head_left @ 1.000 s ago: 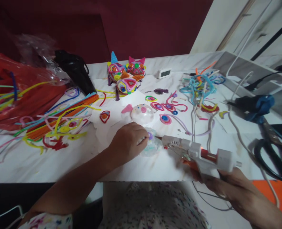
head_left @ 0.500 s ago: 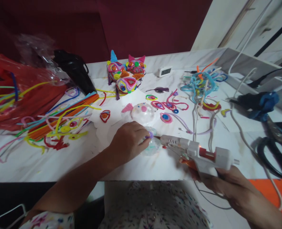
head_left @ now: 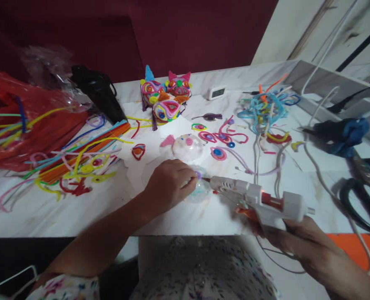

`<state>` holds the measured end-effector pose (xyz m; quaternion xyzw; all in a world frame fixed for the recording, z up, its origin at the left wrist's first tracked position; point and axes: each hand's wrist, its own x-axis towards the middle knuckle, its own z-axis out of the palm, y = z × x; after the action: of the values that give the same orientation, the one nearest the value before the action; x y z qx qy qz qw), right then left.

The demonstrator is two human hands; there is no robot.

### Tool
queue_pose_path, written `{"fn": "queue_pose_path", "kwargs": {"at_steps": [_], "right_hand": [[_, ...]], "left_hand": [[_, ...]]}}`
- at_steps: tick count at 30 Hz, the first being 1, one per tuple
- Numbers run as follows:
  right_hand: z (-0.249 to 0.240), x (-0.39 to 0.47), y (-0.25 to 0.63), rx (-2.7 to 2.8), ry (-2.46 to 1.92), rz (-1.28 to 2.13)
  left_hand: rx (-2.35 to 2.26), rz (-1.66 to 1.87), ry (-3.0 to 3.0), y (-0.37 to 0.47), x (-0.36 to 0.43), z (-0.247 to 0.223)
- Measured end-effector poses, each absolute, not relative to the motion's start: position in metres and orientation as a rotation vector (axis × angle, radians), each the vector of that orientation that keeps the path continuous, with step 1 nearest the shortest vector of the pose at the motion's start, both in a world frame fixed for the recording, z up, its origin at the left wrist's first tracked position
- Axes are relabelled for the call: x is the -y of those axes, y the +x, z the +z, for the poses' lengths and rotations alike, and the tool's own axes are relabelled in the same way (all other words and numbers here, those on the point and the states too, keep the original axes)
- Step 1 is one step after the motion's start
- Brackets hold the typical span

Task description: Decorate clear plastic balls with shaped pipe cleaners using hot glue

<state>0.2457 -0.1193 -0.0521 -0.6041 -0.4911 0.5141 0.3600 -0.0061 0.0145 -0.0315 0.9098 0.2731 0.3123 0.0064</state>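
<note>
My left hand (head_left: 172, 183) is closed in a pinch, fingertips at a small purple coil (head_left: 199, 174), apparently of pipe cleaner, on a clear plastic dome (head_left: 200, 196). The fingers hide part of both. My right hand (head_left: 294, 243) is wrapped round the grip of a white hot glue gun (head_left: 250, 191). Its nozzle points left and reaches close to the purple coil. Just behind the dome lies another clear dome (head_left: 187, 150) with pink spots, a pink ear-like piece (head_left: 167, 141) at its left.
Three finished colourful animal heads (head_left: 166, 93) stand at the back. Pipe cleaners (head_left: 84, 154) and a black bottle (head_left: 99, 93) lie at left. Pink and purple coiled pieces (head_left: 222, 137), a blue tangle (head_left: 266, 108), cords (head_left: 318, 166) and black-handled scissors (head_left: 356, 204) are at right.
The left fingertips have shifted very slightly off the purple coil, so more of it shows. The glue gun has stayed almost in place.
</note>
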Motion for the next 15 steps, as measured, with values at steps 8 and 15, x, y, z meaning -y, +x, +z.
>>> {"fn": "queue_pose_path", "kwargs": {"at_steps": [8, 15], "right_hand": [[-0.0494, 0.1187, 0.2405, 1.205, -1.585, 1.3], [-0.0451, 0.1178, 0.2396, 1.239, -1.613, 1.266]], "left_hand": [[-0.862, 0.992, 2.849, -0.0053, -0.014, -0.0316], [-0.857, 1.002, 2.837, -0.0055, -0.0146, -0.0318]]}}
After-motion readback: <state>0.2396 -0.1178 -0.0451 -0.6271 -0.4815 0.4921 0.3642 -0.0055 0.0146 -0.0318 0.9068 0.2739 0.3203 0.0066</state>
